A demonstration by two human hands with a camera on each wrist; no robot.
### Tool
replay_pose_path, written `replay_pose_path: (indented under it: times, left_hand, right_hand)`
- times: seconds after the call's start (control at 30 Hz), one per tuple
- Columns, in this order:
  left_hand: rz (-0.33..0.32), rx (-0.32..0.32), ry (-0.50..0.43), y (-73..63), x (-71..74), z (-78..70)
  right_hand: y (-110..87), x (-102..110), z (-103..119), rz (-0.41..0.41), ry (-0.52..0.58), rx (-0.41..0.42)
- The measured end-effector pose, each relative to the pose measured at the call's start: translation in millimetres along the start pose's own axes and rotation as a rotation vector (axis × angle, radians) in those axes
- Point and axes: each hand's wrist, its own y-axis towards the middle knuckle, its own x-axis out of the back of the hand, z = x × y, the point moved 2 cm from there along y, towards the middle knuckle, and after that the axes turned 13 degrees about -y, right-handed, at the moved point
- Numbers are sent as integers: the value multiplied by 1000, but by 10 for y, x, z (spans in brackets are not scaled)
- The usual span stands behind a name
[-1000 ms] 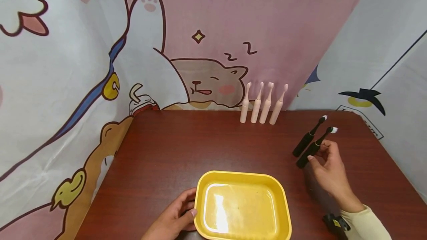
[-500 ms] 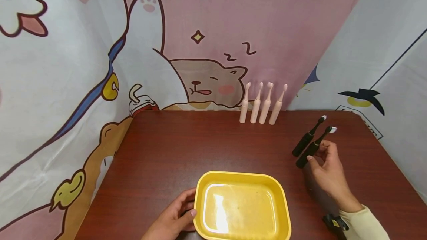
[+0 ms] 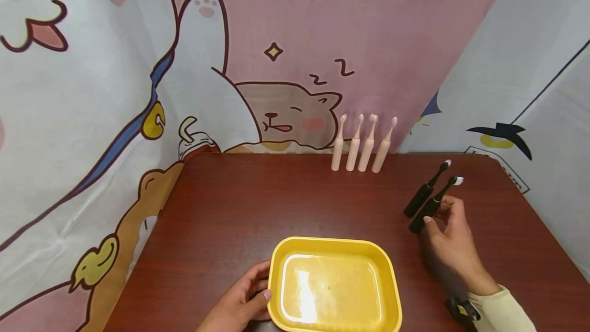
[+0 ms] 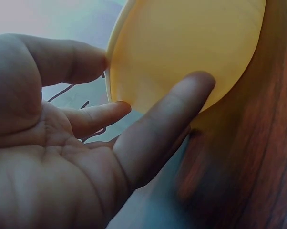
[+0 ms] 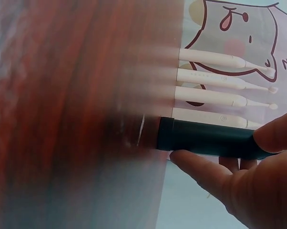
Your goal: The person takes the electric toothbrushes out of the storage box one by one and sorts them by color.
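Observation:
In the head view, my right hand (image 3: 454, 242) pinches the handle of a black electric toothbrush (image 3: 430, 211), which stands upright. Just beside it stands a second black electric toothbrush (image 3: 419, 199). The right wrist view has the held brush's dark handle (image 5: 205, 137) between thumb and fingers; its head is out of that picture. At the bottom middle of the head view is a yellow plastic basin (image 3: 329, 242) with nothing inside. My left hand (image 3: 239, 298) rests against the basin's left outer wall; in the left wrist view its fairly straight fingers (image 4: 158, 124) touch that wall.
Several pale pink electric toothbrushes (image 3: 366, 155) stand in a row at the back edge of the dark wooden table (image 3: 239, 193). A cartoon-printed cloth (image 3: 392, 29) hangs behind and around the table. A black strap device (image 3: 462, 310) sits by the right wrist.
My right hand has barely shifted, and the held brush's head has moved very slightly. The basin, left hand and the other brushes stay where they were.

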Motion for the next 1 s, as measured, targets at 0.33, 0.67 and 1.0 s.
replay_pose_path:
  times: [0.33, 0.67, 1.0]
  left_hand:
    - [0, 1, 4, -4, -13, -9]
    - [0, 11, -3, -4, -8, -19]
    - [25, -17, 14, -6, -17, -5]
  right_hand:
    - [-10, -4, -33, 30, -45, 3]
    - [-30, 11, 27, 41, -69, 9]
    - [-40, 18, 30, 48, -71, 11]
